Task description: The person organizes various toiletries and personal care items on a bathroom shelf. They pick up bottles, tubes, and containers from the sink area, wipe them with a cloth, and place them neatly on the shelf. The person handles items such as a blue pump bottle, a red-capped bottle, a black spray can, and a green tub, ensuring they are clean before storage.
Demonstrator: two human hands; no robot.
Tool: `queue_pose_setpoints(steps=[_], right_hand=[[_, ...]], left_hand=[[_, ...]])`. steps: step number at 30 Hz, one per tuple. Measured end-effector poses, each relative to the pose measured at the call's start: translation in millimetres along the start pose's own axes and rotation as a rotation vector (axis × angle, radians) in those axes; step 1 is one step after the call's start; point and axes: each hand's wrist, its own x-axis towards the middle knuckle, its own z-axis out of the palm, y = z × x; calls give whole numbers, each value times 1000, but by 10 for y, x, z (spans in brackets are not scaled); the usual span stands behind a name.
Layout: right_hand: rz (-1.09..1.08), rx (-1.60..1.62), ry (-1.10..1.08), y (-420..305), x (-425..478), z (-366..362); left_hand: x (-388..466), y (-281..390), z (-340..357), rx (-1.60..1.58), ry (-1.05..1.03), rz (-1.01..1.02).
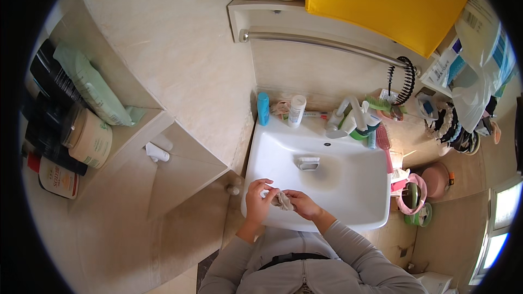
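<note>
Over the front left of a white washbasin (359,196), my left hand (259,202) and my right hand (301,204) come close together. Both pinch a small crumpled, greyish-white cloth or tissue (282,201) between them. A white and grey drain cover or small plastic piece (309,163) lies in the middle of the basin. Behind it, at the back rim, is the faucet (336,124).
A blue bottle (263,109) and a white bottle (297,111) stand on the back left rim. A pink hairbrush (384,141) lies along the right rim. A metal towel rail (318,40) runs along the wall above. Toiletries fill a shelf niche (153,124) at left.
</note>
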Motion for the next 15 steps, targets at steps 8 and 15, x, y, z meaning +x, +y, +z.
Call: queue_pose_setpoints(steps=[8, 15], right_hand=[[11, 187, 356, 269, -91, -386], [-96, 237, 409, 264, -333, -379]], left_hand=[[23, -130, -2, -84, -70, -148], [-97, -285, 181, 26, -180, -29]])
